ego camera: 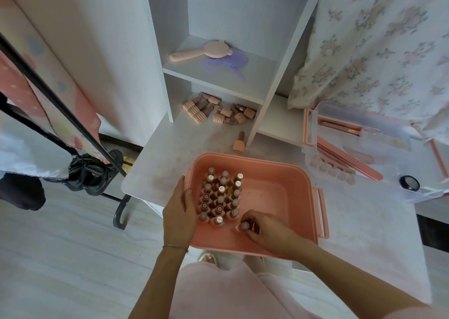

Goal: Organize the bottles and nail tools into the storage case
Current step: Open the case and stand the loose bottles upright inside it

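Observation:
A pink storage case [279, 187] sits at the near edge of the white desk. Several small bottles [221, 197] stand upright in rows in its left part. My left hand [181, 209] grips the case's left wall. Inside the case, my right hand [262, 231] pinches one bottle [244, 225], set upright just right of the rows' near end. More bottles [218, 110] lie in a heap at the back of the desk under the shelf, and one bottle [239, 142] lies alone nearer the case.
A clear tray [359, 148] with pink nail files and small pieces lies at the right, beside a small round black jar [410, 183]. A pink brush [201, 52] and a purple mirror rest on the shelf. Floral cloth hangs at upper right; a black rack stands left.

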A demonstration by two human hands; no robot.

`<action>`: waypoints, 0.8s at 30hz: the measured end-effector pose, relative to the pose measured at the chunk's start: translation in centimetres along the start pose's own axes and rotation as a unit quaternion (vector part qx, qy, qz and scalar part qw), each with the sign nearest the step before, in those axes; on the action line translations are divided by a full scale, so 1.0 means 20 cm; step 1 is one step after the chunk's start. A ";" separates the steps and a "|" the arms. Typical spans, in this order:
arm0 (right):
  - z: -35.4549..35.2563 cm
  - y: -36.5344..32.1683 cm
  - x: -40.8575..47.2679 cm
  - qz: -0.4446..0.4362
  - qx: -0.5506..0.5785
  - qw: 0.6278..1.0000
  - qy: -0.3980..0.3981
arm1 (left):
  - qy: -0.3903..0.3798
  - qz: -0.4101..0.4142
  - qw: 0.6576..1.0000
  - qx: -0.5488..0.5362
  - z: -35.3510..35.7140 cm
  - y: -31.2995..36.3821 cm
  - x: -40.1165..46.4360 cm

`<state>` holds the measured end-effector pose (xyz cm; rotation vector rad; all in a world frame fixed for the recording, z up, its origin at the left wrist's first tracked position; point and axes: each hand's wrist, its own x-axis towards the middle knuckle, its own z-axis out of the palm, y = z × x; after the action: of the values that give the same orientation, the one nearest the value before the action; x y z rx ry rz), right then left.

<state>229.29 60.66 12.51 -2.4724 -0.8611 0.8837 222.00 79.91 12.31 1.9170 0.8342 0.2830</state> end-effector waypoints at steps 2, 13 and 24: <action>0.01 -0.01 0.01 0.002 0.001 1.000 -0.004 | 0.004 0.004 1.000 -0.004 0.00 0.00 0.00; 0.05 0.01 0.07 0.166 0.199 0.963 -0.075 | -0.005 -0.024 0.999 -0.034 0.00 0.00 0.00; 0.10 0.00 0.11 0.247 0.420 0.872 -0.053 | -0.011 -0.029 0.999 -0.040 -0.01 0.00 -0.01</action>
<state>229.34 62.48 10.11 -1.8529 0.1796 1.2296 221.82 79.99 12.44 1.8155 0.8506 0.2561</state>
